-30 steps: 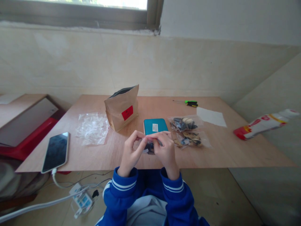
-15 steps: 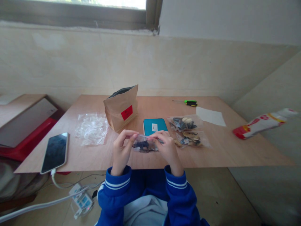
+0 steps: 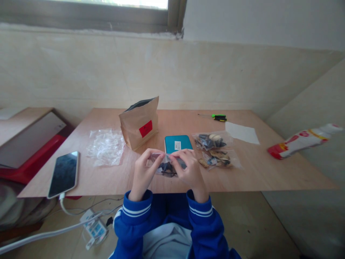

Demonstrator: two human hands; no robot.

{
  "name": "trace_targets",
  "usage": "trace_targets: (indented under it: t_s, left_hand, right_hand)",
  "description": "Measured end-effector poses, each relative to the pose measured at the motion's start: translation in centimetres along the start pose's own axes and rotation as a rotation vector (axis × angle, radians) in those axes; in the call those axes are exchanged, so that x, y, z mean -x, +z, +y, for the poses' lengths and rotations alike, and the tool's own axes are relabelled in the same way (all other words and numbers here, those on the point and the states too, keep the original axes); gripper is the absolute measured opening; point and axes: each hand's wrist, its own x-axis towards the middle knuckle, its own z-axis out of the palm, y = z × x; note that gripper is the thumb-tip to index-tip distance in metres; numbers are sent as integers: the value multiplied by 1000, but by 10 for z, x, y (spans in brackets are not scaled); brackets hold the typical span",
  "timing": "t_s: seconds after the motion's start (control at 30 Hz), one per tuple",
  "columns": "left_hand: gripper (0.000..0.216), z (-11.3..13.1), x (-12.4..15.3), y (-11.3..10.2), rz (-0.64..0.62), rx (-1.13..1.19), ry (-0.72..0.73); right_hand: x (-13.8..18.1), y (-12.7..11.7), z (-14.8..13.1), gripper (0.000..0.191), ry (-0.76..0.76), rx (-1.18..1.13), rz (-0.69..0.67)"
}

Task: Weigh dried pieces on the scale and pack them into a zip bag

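Both my hands hold one small clear bag with dark pieces inside [image 3: 165,167] just above the near edge of the wooden table [image 3: 269,172]. My left hand [image 3: 142,172] pinches the bag's top left corner, fingers closed. My right hand [image 3: 187,171] pinches the top edge further right, fingers closed. A teal flat box [image 3: 178,144] lies just behind the bag. Two filled clear bags [image 3: 215,149] lie to the right of my right hand.
A brown paper pouch with a red label [image 3: 140,124] stands open behind my hands. Empty clear bags [image 3: 105,146] and a charging phone [image 3: 64,173] lie left. A white paper [image 3: 241,132], a green-handled tool [image 3: 219,117] and a red-white packet [image 3: 302,141] lie right.
My hands spread apart along the bag's top edge, then came closer together again; the bag stays held over the table's near edge.
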Motion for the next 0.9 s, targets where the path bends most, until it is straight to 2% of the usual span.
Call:
trace_targets:
  t_s: [0.13,0.27,0.47,0.57,0.73,0.9]
  left_hand:
    - [15,3,1,-1,-22,-9,-8]
    - [15,6,2,0,-41,-26,16]
    - [14,4,4,3,-32,-23,43]
    - [17,-1,4,2,9,-1,35]
    - [21,-8,3,-5,195,35,-11]
    - [24,-7,3,-6,191,116,-58]
  right_hand:
    - [-2,3,-1,11,-22,12,-5]
    - [-1,10,1,23,-57,17,59]
    - [1,12,-1,28,-16,-12,72]
    - [0,10,3,23,-25,-25,25]
    - [1,6,15,19,-18,12,-11]
    - [3,6,16,25,-22,13,9]
